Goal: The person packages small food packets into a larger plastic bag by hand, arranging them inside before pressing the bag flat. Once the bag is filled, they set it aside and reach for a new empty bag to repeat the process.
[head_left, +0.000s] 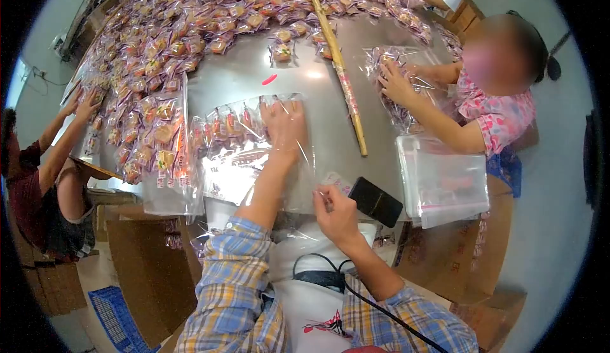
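A large clear plastic bag (244, 156) lies on the metal table in front of me, with a row of small wrapped packets (230, 123) along its far end. My left hand (284, 124) reaches inside this bag, fingers stretched forward beside the packets. The right hand (338, 216) is closed in a pinch at the bag's near right edge. Close by that hand lies a black phone (376, 202).
Wrapped packets (152, 54) are heaped across the table's far and left parts. A wooden-handled tool (340, 73) lies lengthwise. Flat clear bags (445, 178) are stacked at right. A co-worker's hands (397, 83) handle a filled bag; another person's hands (82, 105) are at left. Cardboard boxes (149, 270) stand below.
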